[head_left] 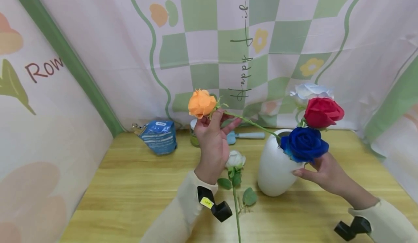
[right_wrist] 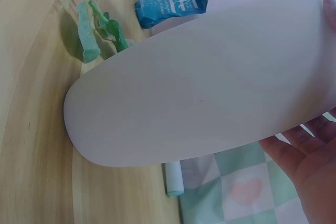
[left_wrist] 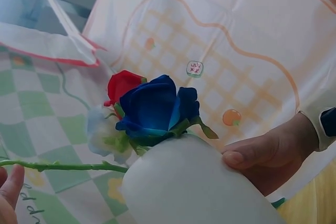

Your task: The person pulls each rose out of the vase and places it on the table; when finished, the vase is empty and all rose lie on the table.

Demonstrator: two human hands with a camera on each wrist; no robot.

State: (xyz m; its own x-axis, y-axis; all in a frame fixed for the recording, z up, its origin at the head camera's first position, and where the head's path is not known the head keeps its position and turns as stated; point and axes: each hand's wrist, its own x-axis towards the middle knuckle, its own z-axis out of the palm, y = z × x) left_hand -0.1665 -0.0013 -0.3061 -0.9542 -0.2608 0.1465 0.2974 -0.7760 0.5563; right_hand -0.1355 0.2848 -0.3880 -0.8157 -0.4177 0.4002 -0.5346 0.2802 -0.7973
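Note:
My left hand (head_left: 212,147) pinches the green stem of an orange rose (head_left: 201,103) just below its bloom. The stem slants down to the right into the mouth of a white vase (head_left: 274,174); its lower end is hidden inside. My right hand (head_left: 330,176) holds the vase near its rim, thumb on the front side and fingers behind it, as the right wrist view shows. From the vase rise a blue rose (head_left: 305,144), a red rose (head_left: 324,112) and a pale bluish-white rose (head_left: 311,90). The blue bloom covers part of the rim.
A white rose (head_left: 236,159) with leaves lies on the wooden table (head_left: 137,199) between my forearms. Toward the back are a blue packet (head_left: 160,137), a small jar (head_left: 194,139) partly behind my left hand, and a light-blue-handled tool (head_left: 249,135). Patterned cloth (head_left: 200,47) hangs behind.

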